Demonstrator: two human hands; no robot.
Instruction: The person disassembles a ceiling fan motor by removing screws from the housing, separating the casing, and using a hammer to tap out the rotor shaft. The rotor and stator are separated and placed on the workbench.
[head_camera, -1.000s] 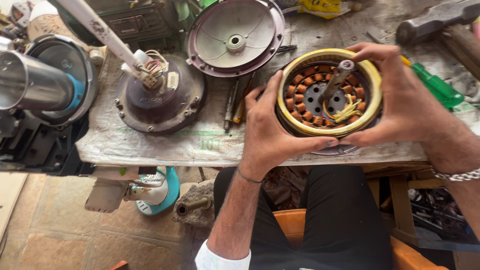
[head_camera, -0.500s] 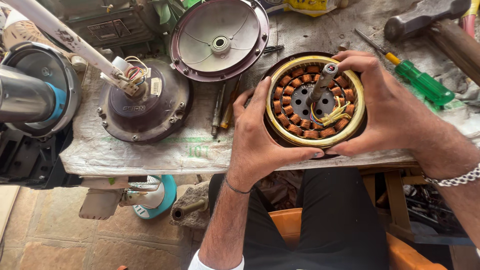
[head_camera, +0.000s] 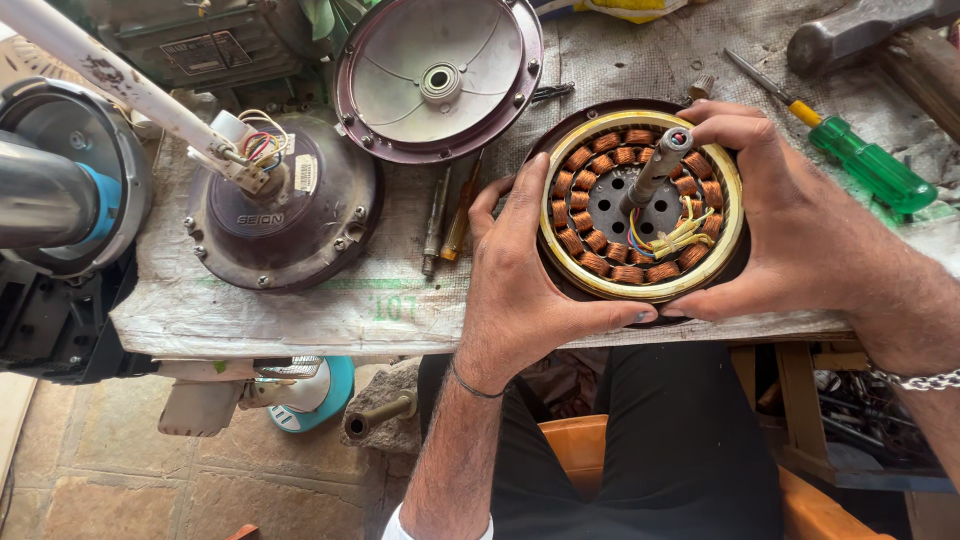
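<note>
- The stator is a round disc with a ring of copper-wound coils, a yellow band around them and a dark perforated hub; it sits in a dark round shell at the near edge of the worktop.
- A grey steel shaft rises tilted from the hub, and a bundle of yellow and coloured leads curls beside it.
- The left hand cups the left side — fingers spread apart and pressed on the rim, thumb under the near edge.
- The right hand wraps the right side, fingers curled over the top rim near the shaft tip, thumb meeting the near edge.
- A domed metal cover with a centre bearing lies dish-up behind; a dull brown motor housing with a white rod and coloured wires lies to the left.
- A green-handled screwdriver lies to the right, on the woven sacking that covers the worktop.
- Since half a second ago, the stator sits a little lower and nearer the worktop's edge, with the same two-handed grip.
- The shell's underside is hidden by the palms, and the hammer at top right is cut off — so is the grey cylinder at the left edge.
</note>
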